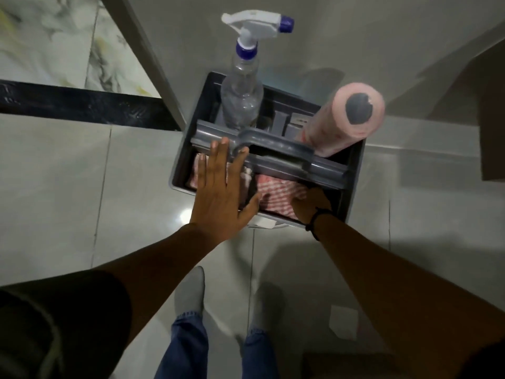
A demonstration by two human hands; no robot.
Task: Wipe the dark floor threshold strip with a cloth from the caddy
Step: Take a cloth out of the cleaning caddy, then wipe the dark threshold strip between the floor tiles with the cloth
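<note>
A grey plastic caddy (pixel 352 170) with a centre handle stands on the tiled floor in front of me. Its near compartment holds a red-and-white checked cloth (pixel 276 195). My right hand (pixel 310 205) reaches down into that compartment and its fingers close on the cloth. Flat and spread, my left hand (pixel 221 187) hovers over the caddy's left end, fingertips at the handle, holding nothing. The dark threshold strip (pixel 82 106) runs across the floor at the left, ending at a door frame.
The caddy's far compartment holds a clear spray bottle (pixel 241 94) with a white-and-blue trigger and a pink paper roll (pixel 347 124). A grey door frame (pixel 153 64) rises left of the caddy. My feet (pixel 191 294) stand just behind it. Brown furniture (pixel 489 132) sits at the right.
</note>
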